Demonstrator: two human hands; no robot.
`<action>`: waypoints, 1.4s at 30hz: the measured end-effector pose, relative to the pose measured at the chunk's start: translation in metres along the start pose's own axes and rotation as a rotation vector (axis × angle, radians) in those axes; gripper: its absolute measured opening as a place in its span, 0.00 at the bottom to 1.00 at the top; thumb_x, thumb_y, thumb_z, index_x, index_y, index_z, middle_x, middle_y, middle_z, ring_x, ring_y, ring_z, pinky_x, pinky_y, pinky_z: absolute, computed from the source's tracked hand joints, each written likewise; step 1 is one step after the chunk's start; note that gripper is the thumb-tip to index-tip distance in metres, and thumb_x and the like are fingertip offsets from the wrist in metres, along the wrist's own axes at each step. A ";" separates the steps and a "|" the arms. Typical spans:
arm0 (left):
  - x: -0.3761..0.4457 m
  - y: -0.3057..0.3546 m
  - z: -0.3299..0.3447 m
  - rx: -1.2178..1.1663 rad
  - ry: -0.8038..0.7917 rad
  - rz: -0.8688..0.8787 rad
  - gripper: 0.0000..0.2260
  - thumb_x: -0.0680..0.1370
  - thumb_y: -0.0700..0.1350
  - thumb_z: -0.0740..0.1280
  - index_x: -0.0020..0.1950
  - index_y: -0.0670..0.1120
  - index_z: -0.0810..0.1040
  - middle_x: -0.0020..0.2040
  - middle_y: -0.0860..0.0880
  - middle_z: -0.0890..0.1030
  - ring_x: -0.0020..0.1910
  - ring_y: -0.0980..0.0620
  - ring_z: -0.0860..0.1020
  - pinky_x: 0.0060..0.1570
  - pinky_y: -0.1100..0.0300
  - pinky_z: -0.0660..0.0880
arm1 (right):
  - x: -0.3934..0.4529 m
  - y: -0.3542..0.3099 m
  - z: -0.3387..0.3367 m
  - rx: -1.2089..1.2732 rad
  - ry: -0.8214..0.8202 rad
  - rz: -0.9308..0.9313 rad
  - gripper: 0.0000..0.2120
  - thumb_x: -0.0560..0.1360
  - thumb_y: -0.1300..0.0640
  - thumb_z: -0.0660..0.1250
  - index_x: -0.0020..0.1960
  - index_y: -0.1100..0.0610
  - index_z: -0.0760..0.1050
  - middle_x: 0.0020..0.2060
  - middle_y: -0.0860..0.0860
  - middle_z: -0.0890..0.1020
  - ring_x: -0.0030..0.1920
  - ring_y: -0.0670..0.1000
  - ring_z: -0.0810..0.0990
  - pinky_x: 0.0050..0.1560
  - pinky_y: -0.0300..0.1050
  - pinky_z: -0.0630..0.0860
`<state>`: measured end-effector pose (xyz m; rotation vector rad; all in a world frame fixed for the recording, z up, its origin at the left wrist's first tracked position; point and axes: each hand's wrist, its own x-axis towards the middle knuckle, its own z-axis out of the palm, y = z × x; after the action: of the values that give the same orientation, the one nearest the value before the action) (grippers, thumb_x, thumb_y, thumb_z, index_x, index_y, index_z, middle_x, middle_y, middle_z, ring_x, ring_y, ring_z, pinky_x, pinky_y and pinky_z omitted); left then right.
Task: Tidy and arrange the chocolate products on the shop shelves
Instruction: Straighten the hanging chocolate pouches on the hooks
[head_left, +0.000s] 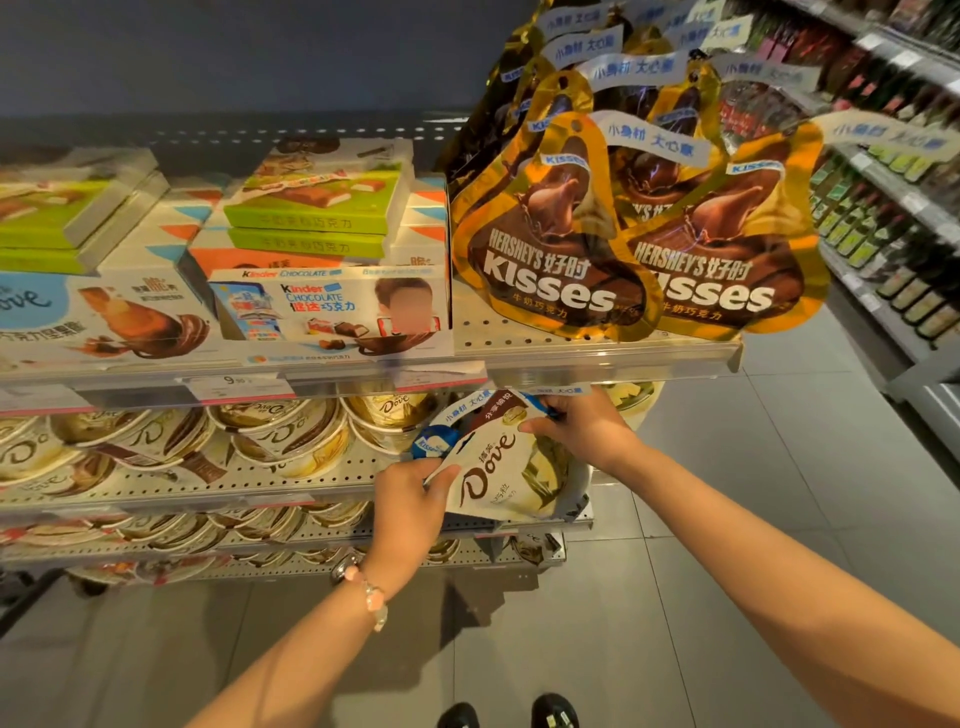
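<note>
Both hands are holding a white, glossy Dove chocolate pouch (506, 470) at the right end of the second shelf, tilted, just below the perforated grey metal top shelf (597, 345). The left hand (410, 499) is pinching its lower left edge, at about seven o'clock on the pouch; the right hand (582, 423) is gripping its upper right corner, at about two o'clock. Gold Hershey's Kisses bags (556, 244) (drop-shaped, foil) are standing above, at twelve o'clock. Round Dove tubs (291, 431) are lying at nine o'clock.

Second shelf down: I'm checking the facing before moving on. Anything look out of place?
Yes. A blue Kisses pack sits among the Dove tubs, behind the tilted Dove pouch both hands grip.
</note>
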<state>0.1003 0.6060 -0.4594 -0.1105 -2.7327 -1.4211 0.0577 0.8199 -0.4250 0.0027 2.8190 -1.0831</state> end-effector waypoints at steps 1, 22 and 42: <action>-0.001 -0.001 -0.001 0.000 0.007 0.000 0.05 0.75 0.43 0.69 0.45 0.43 0.84 0.39 0.53 0.83 0.35 0.60 0.80 0.37 0.66 0.77 | 0.000 0.000 0.001 -0.004 -0.004 0.002 0.15 0.71 0.51 0.72 0.56 0.56 0.80 0.52 0.51 0.83 0.52 0.53 0.79 0.55 0.50 0.77; -0.003 0.006 0.033 -0.450 -0.069 -0.281 0.12 0.69 0.39 0.74 0.50 0.50 0.79 0.49 0.48 0.83 0.47 0.55 0.81 0.41 0.63 0.79 | -0.004 0.009 0.002 0.328 -0.133 -0.027 0.07 0.73 0.60 0.70 0.50 0.60 0.81 0.47 0.50 0.83 0.44 0.44 0.82 0.44 0.33 0.78; 0.002 -0.016 0.020 -0.103 0.091 -0.145 0.09 0.70 0.40 0.74 0.48 0.37 0.82 0.46 0.41 0.84 0.47 0.47 0.82 0.41 0.61 0.77 | 0.002 0.006 -0.010 0.254 -0.076 0.115 0.11 0.69 0.52 0.73 0.50 0.53 0.81 0.46 0.48 0.84 0.47 0.48 0.82 0.52 0.46 0.78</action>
<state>0.0968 0.6135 -0.4842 0.1473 -2.6417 -1.5622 0.0547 0.8311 -0.4216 0.1418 2.5616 -1.3725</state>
